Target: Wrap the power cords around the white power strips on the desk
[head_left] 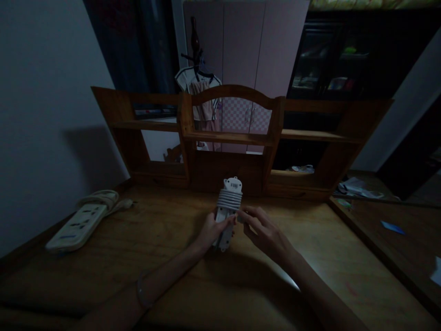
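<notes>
Above the middle of the desk, my left hand [214, 228] is closed around a white power strip [225, 236], its thumb lying across the face. The strip is held tilted up, underside towards me, with a label and screw holes showing near the top. Its grey cord [230, 199] is wound in several tight turns around the upper half. At the strip's right edge, the fingers of my right hand [262, 226] are pinched together at the loose end of the cord, just below the turns. The fingertips partly hide that end, and the plug cannot be made out clearly.
On the wooden desk [165, 285] at the left lies a second white power strip [77, 226] with its cord coiled at the far end. A wooden shelf unit [234, 138] stands along the back. To the right, a lower surface holds a blue card [392, 227] and papers.
</notes>
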The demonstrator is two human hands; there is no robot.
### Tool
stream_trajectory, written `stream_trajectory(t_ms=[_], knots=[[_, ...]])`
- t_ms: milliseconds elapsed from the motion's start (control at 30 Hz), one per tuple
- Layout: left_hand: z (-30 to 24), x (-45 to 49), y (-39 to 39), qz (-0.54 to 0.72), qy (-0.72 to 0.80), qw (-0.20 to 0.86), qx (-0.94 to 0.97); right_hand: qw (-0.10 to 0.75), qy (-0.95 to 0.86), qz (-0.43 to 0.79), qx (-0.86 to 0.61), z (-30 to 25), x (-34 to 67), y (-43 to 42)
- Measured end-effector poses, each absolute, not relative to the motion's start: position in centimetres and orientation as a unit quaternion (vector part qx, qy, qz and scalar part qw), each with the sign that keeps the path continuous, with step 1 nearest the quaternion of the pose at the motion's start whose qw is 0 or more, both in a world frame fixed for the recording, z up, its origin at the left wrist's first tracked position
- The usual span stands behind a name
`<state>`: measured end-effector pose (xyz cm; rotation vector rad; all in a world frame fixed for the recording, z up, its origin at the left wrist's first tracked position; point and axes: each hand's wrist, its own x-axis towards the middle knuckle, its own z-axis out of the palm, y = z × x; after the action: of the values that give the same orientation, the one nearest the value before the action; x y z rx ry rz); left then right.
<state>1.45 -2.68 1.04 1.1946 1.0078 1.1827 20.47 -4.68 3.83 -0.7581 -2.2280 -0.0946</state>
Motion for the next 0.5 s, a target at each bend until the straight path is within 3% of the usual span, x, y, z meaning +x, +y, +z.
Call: stream_trajectory(t_ms=[100,267,500], knots=[[1.0,1.3,-2.6,0.477,0.428,0.581,0.501,0.389,-0.875,-0.028,-0.289,4.3,20.3,-5.0],[1.2,1.7,-3.0,0.477,0.384,0.622,0.489,0.469,-0.834,0.020,-0.291,4.6,19.9,-5.3],[1.4,2.0,-3.6,0.488,0.351,0.622,0.501,0.567,-0.709,-0.001,-0.420,3.8,19.9,-4.8]])
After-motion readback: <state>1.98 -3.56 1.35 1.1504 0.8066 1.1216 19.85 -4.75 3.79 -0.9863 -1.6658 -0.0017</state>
